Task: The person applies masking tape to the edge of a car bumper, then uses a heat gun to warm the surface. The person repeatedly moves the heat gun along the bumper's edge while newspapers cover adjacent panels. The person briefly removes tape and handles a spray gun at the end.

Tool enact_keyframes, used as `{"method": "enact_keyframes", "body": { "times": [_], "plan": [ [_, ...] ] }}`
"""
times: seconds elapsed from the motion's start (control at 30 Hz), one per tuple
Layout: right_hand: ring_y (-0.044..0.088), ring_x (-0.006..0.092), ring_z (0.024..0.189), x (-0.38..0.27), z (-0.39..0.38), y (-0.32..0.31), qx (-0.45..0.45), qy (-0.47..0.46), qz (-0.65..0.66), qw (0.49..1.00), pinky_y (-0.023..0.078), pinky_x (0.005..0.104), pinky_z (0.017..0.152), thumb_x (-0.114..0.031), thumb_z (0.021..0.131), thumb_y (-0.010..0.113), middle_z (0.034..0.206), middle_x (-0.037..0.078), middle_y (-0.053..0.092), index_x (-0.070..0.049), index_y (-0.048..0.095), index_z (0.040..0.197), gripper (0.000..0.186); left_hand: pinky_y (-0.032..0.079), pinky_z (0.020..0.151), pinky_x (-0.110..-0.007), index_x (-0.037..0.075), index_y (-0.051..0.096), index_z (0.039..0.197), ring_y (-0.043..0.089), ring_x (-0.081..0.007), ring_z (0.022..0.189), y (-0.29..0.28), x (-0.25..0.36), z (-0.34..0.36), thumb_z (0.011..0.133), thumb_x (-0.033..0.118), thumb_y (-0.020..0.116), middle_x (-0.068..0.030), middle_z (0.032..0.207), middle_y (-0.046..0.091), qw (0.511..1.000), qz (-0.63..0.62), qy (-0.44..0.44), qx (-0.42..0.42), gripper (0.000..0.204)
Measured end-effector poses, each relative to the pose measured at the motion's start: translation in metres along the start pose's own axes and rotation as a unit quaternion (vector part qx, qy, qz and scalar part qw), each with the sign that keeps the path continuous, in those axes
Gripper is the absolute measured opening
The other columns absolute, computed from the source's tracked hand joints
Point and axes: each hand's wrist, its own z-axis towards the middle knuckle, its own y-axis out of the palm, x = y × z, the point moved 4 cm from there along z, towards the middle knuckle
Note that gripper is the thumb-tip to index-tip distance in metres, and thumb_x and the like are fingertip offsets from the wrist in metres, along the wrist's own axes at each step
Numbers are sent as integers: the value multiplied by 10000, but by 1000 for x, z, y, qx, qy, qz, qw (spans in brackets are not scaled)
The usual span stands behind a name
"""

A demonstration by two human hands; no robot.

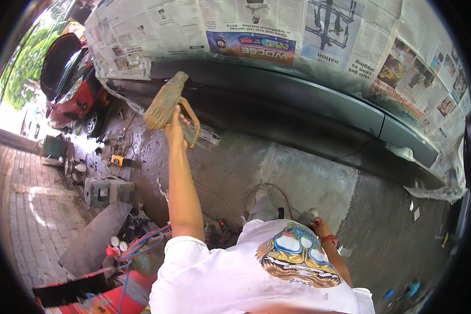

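Left hand [177,124]: fingers wrapped round the loop handle of a gun-shaped tool [164,105]. Tool body lies just beyond the hand; tan, crusted, rough surface, tapering to a blunt nozzle. Right hand [320,226]: well to the right of the left hand, near the leg; grip cannot be told. Beyond the tool: smooth dark vehicle panel [240,107], edged by wrinkled newspaper [183,31]. Left of and below the left hand: boxy grey case [110,191], contents not visible. Farther left: glossy red car [74,107], hood raised.
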Motion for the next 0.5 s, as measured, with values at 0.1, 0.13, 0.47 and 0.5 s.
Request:
{"method": "enact_keyframes", "body": {
  "times": [0.1, 0.13, 0.47, 0.5],
  "plan": [
    [703, 417, 907, -15, 1, 25, -14, 12, -152, 988, 552, 506, 773, -309, 927, 687, 949, 181, 732, -89, 700, 1019, 239, 536, 643, -290, 111, 677, 1121, 594, -111, 710, -23, -29, 41, 974, 297, 726, 0, 850, 618, 998, 11, 46, 33, 242],
    [657, 448, 858, -17, -3, 32, -9, 40, -145, 989, 511, 534, 755, -349, 972, 620, 895, 206, 675, -89, 626, 987, 260, 541, 701, -302, 120, 671, 1170, 605, -114, 771, -27, -40, 51, 989, 327, 689, -9, 931, 641, 999, 10, -2, 35, 276],
    [714, 349, 883, -1, -30, 57, 136, 353, 47, 924, 556, 458, 848, -246, 925, 632, 989, 198, 747, -114, 721, 1087, 227, 523, 661, -255, 63, 626, 992, 522, -87, 697, -6, 13, -23, 1007, 303, 700, 10, 810, 543, 992, -20, -1, -128, 252],
    [719, 325, 866, 9, -28, 61, 147, 373, 71, 914, 559, 440, 831, -239, 928, 633, 981, 191, 751, -94, 712, 1095, 235, 523, 662, -253, 62, 625, 998, 522, -87, 698, 5, 22, -37, 1011, 302, 695, 10, 810, 541, 989, -23, -1, -146, 250]
  ]
}}
